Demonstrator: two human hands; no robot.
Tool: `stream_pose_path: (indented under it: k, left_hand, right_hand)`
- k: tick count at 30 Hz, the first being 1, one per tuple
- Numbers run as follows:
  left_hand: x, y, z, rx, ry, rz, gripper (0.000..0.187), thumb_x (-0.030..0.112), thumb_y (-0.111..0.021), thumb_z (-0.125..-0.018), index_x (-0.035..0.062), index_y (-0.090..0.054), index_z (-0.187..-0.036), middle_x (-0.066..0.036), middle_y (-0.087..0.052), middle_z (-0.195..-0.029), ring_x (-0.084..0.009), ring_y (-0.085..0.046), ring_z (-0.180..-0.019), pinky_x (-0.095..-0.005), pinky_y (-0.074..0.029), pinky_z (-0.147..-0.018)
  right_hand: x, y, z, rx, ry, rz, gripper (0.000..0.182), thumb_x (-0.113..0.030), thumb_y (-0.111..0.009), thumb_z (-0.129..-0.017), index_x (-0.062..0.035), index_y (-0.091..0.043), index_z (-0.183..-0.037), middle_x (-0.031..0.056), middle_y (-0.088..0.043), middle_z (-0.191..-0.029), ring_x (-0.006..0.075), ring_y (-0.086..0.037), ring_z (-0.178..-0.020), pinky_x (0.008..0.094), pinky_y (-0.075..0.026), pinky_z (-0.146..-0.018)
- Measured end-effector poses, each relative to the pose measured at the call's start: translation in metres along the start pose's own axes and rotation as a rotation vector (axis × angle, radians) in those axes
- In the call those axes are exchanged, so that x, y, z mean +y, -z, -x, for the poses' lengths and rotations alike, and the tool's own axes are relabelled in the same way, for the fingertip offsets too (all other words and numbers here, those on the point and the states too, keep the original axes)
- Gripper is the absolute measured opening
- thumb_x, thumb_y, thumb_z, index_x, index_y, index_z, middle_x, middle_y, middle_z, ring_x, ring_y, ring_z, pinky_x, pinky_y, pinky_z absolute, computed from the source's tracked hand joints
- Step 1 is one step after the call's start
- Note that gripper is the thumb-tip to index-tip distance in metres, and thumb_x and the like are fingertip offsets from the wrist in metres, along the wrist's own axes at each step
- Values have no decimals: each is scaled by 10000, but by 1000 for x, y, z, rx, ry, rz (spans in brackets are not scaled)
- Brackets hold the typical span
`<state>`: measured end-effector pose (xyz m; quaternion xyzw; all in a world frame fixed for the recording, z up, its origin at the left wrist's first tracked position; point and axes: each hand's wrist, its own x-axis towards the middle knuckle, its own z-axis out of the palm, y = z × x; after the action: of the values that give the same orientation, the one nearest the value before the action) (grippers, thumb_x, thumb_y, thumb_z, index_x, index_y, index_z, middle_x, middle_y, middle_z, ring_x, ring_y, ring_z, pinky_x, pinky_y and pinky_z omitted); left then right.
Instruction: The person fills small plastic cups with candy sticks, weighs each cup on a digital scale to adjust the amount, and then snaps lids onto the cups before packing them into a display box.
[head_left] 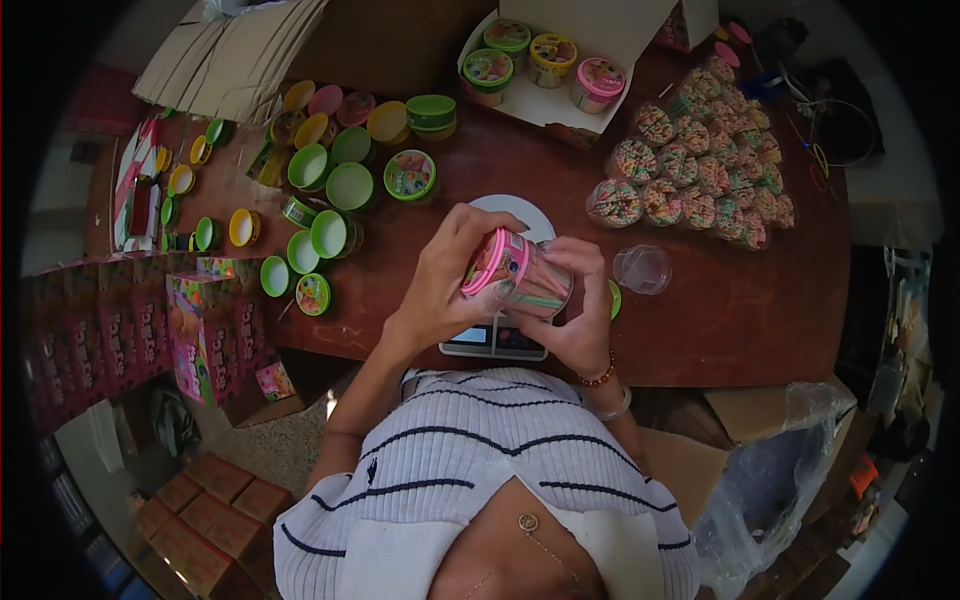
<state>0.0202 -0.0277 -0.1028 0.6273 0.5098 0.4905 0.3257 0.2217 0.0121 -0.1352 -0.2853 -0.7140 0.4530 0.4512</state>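
Note:
Both of my hands hold a clear plastic tub point(540, 285) with a pink lid and pastel sticks inside. The tub is tilted on its side, lid toward the left. My left hand point(448, 270) wraps the lid end, and my right hand point(580, 310) grips the base end. Beneath them is a white kitchen scale point(510, 208), its round plate and display partly hidden by the hands. To the right of my right hand lies an empty clear cup point(642, 269), with a green lid point(614, 299) partly showing beside the hand.
Bundles of pastel sticks point(690, 165) are piled at right. An open carton point(590, 122) at the back holds several lidded tubs. Green, yellow and pink lids point(350, 186) spread over the left side. Pink printed boxes point(200, 330) line the left edge; a plastic-lined carton point(770, 480) stands lower right.

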Motion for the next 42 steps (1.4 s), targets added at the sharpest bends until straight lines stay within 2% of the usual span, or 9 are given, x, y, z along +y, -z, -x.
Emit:
stream_pose_path:
  k: [4, 8, 12, 18, 21, 24, 29, 36, 42]
  left_hand:
    - [-2, -23, -5, 124, 112, 95, 451, 402, -606, -944, 12, -610, -1171, -169, -613, -1069, -330, -615, -981, -407, -496, -882]
    - [16, -17, -8, -114, -400, -338, 523, 445, -756, -808, 53, -667, -1141, -126, -621, -1026, -316, -638, -942, -405, -537, -755]
    - [4, -15, -27, 116, -146, -28, 530, 382, -774, -767, 54, -653, -1165, -143, -575, -1008, -323, -634, -900, -411, -535, -763]
    - [11, -11, -34, 51, -189, -134, 510, 324, -762, -797, 25, -623, -1186, -140, -559, -1024, -309, -623, -869, -389, -518, -753]
    - [7, -22, -41, 135, -164, -35, 500, 321, -799, -797, 28, -629, -1165, -124, -564, -1022, -298, -656, -854, -381, -536, -691]
    - [28, -15, -47, -222, -419, -468, 577, 404, -869, -750, 40, -638, -1135, -119, -569, -1019, -292, -667, -767, -378, -536, -578]
    - [35, -36, -55, -92, -314, -300, 596, 351, -883, -705, 54, -618, -1149, -113, -597, -967, -297, -638, -838, -375, -545, -677]
    - [68, -42, -55, -887, -897, -401, 267, 172, -655, -808, 71, -564, -1038, -55, -474, -869, -187, -649, -647, -315, -509, -499]
    - [79, -49, -97, -920, -742, -270, 368, 269, -764, -794, 104, -590, -1073, -78, -518, -914, -238, -657, -697, -372, -544, -558]
  right_hand:
    - [-12, 4, -9, 50, 266, 369, 711, -60, -967, -618, -46, -597, -1225, 170, -638, -1230, 304, -666, -1115, 399, -547, -944]
    - [27, 10, 13, -157, -1002, -1102, 817, -648, -211, -1077, 25, -542, -1401, 137, -589, -1416, 246, -615, -1257, 379, -494, -1082]
    - [-22, -16, -2, 114, -331, -436, 839, -697, -365, -1044, -33, -298, -1552, 113, -578, -1353, 221, -558, -1302, 392, -454, -1115]
    - [0, 2, -7, -71, -657, -1081, 821, -685, -433, -1035, -25, -393, -1522, 164, -577, -1411, 214, -602, -1260, 350, -528, -998]
    - [-8, -21, -10, 451, -170, 34, 890, -750, -192, -1040, -15, -463, -1460, 123, -656, -1249, 186, -659, -1163, 380, -545, -995]
    - [-4, 16, -16, -29, -929, -913, 812, -693, -197, -1074, -8, -486, -1401, 115, -651, -1226, 165, -654, -1120, 346, -535, -988]
    - [7, -13, 6, 360, -294, -647, 605, -530, -312, -1124, -22, -456, -1418, 92, -572, -1293, 171, -611, -1163, 340, -495, -1046]
    - [35, 30, 32, -698, -1062, -994, 376, -270, -430, -1103, 7, -590, -1301, 104, -690, -1159, 139, -700, -941, 250, -584, -697]
    - [30, 91, 16, -627, -617, -555, 315, -237, -498, -1087, -10, -595, -1284, 102, -720, -950, 147, -697, -719, 267, -566, -599]
